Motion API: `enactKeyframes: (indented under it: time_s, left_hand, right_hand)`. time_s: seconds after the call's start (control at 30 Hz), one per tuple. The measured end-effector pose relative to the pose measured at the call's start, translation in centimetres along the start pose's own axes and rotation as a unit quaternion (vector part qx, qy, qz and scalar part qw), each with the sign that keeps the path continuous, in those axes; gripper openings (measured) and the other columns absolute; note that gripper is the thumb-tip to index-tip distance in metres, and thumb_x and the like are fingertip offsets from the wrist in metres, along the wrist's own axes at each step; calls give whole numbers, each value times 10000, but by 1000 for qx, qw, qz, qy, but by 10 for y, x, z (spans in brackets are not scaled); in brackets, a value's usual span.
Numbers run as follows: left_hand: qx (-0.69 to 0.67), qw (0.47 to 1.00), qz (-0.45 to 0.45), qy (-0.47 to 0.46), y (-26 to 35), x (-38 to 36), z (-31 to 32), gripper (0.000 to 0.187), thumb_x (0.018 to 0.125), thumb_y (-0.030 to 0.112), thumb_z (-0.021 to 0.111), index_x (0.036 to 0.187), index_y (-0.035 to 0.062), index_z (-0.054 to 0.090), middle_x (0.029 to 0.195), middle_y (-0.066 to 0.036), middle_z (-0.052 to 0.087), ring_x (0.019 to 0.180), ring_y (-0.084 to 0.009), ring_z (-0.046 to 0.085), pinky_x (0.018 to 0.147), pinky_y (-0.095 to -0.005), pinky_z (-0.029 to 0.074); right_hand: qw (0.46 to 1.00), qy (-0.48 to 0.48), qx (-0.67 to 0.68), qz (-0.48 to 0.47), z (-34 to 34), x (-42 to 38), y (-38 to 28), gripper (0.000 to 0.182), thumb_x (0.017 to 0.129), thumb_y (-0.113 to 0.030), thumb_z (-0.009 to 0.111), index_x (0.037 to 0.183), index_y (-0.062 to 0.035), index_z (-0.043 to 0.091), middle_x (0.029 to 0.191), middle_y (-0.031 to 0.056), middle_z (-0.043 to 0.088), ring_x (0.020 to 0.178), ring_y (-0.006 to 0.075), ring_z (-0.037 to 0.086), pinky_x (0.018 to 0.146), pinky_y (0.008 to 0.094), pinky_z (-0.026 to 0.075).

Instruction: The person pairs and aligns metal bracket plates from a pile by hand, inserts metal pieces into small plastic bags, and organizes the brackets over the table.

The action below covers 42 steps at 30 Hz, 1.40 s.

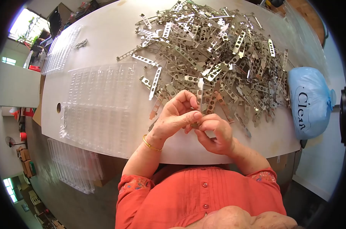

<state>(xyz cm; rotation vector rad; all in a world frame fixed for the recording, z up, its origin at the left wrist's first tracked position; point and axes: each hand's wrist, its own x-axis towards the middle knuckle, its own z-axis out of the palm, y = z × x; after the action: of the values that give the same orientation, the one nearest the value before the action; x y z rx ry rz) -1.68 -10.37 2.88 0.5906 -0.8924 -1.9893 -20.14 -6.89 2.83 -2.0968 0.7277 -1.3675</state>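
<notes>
Close in front of my chest, a thin metal slot bracket (201, 91) stands nearly edge-on between both hands. My left hand (176, 116), with a yellow bangle on its wrist, is closed on it between thumb and bent fingers. Its lower end is pinched by my right hand (217, 133), fingers curled in and fingertips partly hidden. Just beyond my hands spreads a large heap of loose metal brackets (238, 42), many with a row of round holes. One bracket (155, 83) lies at the heap's left edge, near my left hand.
Clear plastic trays with moulded slots (100, 103) lie on the white table (173, 150) to the left. Another clear tray (62, 47) lies farther back, beside a few small metal pieces (81, 44). More trays (75, 164) sit below the table edge. A blue bag marked "Clean" (312, 103) stands right.
</notes>
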Motion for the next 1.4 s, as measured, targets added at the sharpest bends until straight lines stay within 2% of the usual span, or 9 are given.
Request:
enactKeyframes:
  time_s: [0.27,0.33,0.43,0.53,0.63,0.93,1.13,1.23,1.4]
  left_hand:
    - [148,988,24,25,1,-3,12,437,912,87,725,1223,53,419,856,5,560,705,-43,544,562,-192,435]
    - [157,985,43,51,1,-4,15,396,931,33,643,1265,26,430,894,-79,648,625,-87,552,526,-200,436]
    - [108,990,53,71,8,-4,8,312,973,45,549,1270,11,460,849,-105,658,559,-99,540,525,-212,454]
    - [96,984,112,95,10,-1,-2,221,996,71,469,1208,22,504,804,-123,643,514,-131,543,499,-245,479]
    - [53,980,145,127,13,-2,-4,186,1002,78,449,1174,45,509,803,-117,615,513,-156,547,485,-270,497]
    - [-28,990,114,83,7,2,-3,164,1038,113,428,1179,71,499,845,-155,648,559,-199,598,509,-285,511]
    - [-42,994,80,56,5,1,1,144,1063,166,412,1169,100,484,928,-220,698,627,-241,673,608,-297,555]
    - [-31,994,79,66,4,2,0,140,1066,170,408,1166,108,485,949,-232,705,643,-247,679,618,-300,558]
    - [-30,995,83,50,2,1,2,132,1079,183,391,1144,107,478,970,-257,704,672,-258,686,633,-331,574]
  right_hand:
    - [991,-39,-82,-101,4,-4,5,268,786,54,734,969,-36,559,899,95,659,750,247,682,615,337,579]
    - [990,-48,-85,-103,0,-1,5,265,787,44,738,966,-40,562,896,90,658,755,245,682,606,332,571]
    - [991,-16,-98,-90,-10,5,3,240,805,17,743,957,-48,569,846,80,655,679,211,663,541,302,530]
    - [983,103,-130,82,-17,5,7,183,857,-51,738,958,-53,585,750,57,646,467,137,560,445,273,457]
    - [953,96,-220,184,-21,8,15,196,860,-81,746,966,-60,582,719,47,641,461,141,568,451,277,465]
    - [919,42,-324,220,-12,5,14,274,850,-160,770,1018,-77,571,740,54,650,560,223,634,509,333,511]
    - [922,64,-177,338,-8,4,17,299,855,-123,761,1068,-83,555,768,61,646,598,142,625,553,291,506]
    - [924,133,110,342,-14,4,19,227,931,-50,679,1081,-47,509,868,12,603,695,42,574,566,196,465]
    - [879,146,243,383,-24,13,11,250,946,-10,632,1128,-40,463,903,25,561,658,44,537,517,202,461]
